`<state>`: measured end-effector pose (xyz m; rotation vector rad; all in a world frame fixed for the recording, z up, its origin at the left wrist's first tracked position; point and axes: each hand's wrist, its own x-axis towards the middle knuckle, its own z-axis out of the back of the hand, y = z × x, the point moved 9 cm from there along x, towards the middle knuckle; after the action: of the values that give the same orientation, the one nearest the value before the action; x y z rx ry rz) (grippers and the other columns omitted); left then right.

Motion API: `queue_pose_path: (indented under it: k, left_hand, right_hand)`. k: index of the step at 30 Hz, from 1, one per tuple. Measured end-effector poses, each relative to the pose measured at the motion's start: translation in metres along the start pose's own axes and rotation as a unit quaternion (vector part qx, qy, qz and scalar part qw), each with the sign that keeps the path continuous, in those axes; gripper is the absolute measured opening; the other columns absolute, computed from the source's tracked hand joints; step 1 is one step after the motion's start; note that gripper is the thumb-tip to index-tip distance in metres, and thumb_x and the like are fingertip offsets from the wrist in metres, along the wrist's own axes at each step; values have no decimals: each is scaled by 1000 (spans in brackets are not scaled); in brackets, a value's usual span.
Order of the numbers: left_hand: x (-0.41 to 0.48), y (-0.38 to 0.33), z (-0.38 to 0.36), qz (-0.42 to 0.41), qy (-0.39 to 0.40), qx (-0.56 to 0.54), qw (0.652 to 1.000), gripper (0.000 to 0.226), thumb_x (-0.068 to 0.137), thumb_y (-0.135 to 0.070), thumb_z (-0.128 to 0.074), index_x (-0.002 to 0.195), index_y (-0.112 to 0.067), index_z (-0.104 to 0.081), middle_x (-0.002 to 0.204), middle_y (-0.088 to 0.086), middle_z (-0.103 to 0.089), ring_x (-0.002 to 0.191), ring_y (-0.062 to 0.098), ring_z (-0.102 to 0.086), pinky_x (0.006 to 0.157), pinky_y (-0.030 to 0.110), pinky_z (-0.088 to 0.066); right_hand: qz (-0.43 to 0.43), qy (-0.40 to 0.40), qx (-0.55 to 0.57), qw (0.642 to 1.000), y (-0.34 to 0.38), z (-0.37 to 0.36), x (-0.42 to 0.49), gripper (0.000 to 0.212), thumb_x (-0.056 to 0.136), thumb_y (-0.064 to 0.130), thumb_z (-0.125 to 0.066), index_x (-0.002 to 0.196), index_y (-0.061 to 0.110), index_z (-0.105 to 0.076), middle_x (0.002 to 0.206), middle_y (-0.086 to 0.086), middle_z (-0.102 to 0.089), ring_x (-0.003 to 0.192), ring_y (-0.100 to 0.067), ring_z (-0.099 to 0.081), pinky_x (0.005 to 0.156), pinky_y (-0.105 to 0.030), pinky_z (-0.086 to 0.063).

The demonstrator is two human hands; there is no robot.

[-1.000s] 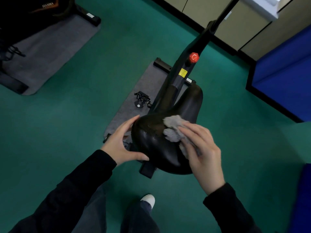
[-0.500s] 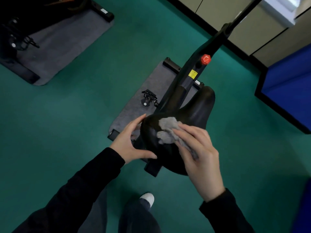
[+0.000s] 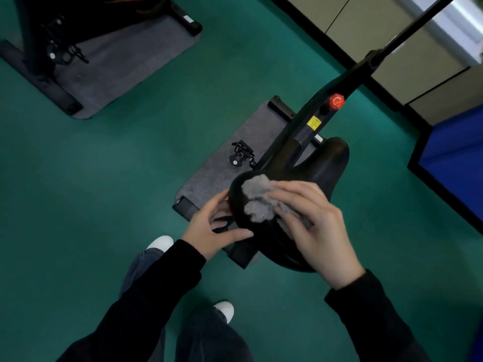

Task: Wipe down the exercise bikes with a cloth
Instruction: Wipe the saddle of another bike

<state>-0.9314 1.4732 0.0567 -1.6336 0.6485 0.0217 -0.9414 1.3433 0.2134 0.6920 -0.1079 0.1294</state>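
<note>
Under your right hand (image 3: 313, 220) the grey cloth (image 3: 257, 202) lies bunched on the wide rear part of the black saddle (image 3: 321, 163). Your fingers (image 3: 295, 190) are nearly straight and close together, and they press the cloth down flat rather than pinch it. One end of the cloth passes below the palm, so I cannot tell if the thumb catches it there. Your left hand (image 3: 211, 228) is spread at the left edge of the saddle, with fingertips and thumb touching the rim to steady it. For a good wipe, I think you should push with the whole flat of the fingers and lead the cloth in long overlapping strokes from the wide back toward the narrow nose. Then go over the curved sides, where a bunched cloth can easily slip off the edge; spreading it wider first would help. The saddle sits above the dark frame (image 3: 290, 145) with its red knob (image 3: 336, 101), and the frame stands on a grey mat (image 3: 251, 129) on the green floor (image 3: 130, 165). These parts probably wait for the cloth afterwards. A second bike (image 3: 39, 35) stands well apart at the upper left.
</note>
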Motion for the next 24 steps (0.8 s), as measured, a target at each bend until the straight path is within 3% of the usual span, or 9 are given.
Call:
queue_pose_path:
  k: [4, 7, 9, 11, 14, 18, 24]
  left_hand:
    - [-2, 6, -1, 11, -16, -53, 998, 98, 27, -53, -89, 115, -41, -47, 108, -9, -63, 91, 3, -62, 87, 24, -48]
    - [-6, 8, -4, 2, -27, -86, 996, 82, 42, -22, -91, 116, -16, -57, 100, -5, -64, 81, -1, -63, 77, 16, -50]
    - [-9, 6, -7, -7, -44, -108, 993, 62, 58, -4, -78, 116, 2, -56, 93, 0, -64, 74, -3, -63, 70, 11, -49]
    - [-14, 5, -10, -14, -56, -137, 989, 59, 55, -10, -77, 111, -6, -58, 91, 2, -63, 72, -3, -63, 70, 10, -48]
    - [-22, 7, -19, -16, -47, -172, 984, 71, 49, -26, -81, 113, -6, -56, 89, 2, -63, 73, 0, -63, 72, 12, -49]
    - [-33, 20, -47, 2, -32, -158, 987, 59, 60, 13, -75, 111, -13, -56, 93, 3, -64, 77, 3, -64, 72, 17, -52]
    - [-42, 24, -77, -28, -80, -239, 967, 50, 71, 21, -63, 106, -13, -57, 90, -10, -71, 81, 1, -65, 77, 17, -51]
  right_hand:
    - [-63, -22, -33, 997, -9, -10, 34, 18, 89, 8, -62, 105, 11, -71, 107, 2, -67, 105, -18, -60, 95, -20, -42]
    - [-12, 33, -68, 997, 7, -31, 43, 18, 89, 9, -61, 104, 11, -70, 109, -2, -67, 106, -21, -58, 95, -34, -44]
    - [40, 70, -53, 995, 13, -33, 33, 18, 90, 9, -61, 105, 11, -70, 112, -2, -66, 108, -20, -57, 94, -38, -45]
    - [55, 68, -14, 996, 8, -20, 23, 17, 91, 9, -61, 105, 10, -71, 113, -2, -66, 110, -19, -58, 97, -36, -45]
    - [32, 34, 7, 999, -9, 2, 11, 18, 90, 7, -61, 106, 10, -70, 115, 2, -65, 113, -14, -57, 99, -32, -44]
    - [48, 13, 8, 999, -15, 11, -9, 20, 89, 4, -61, 107, 11, -69, 116, 1, -64, 115, -15, -57, 100, -27, -43]
    - [127, 48, 20, 991, -2, 6, -44, 21, 90, 6, -58, 107, 10, -68, 121, -4, -62, 119, -25, -53, 100, -33, -42]
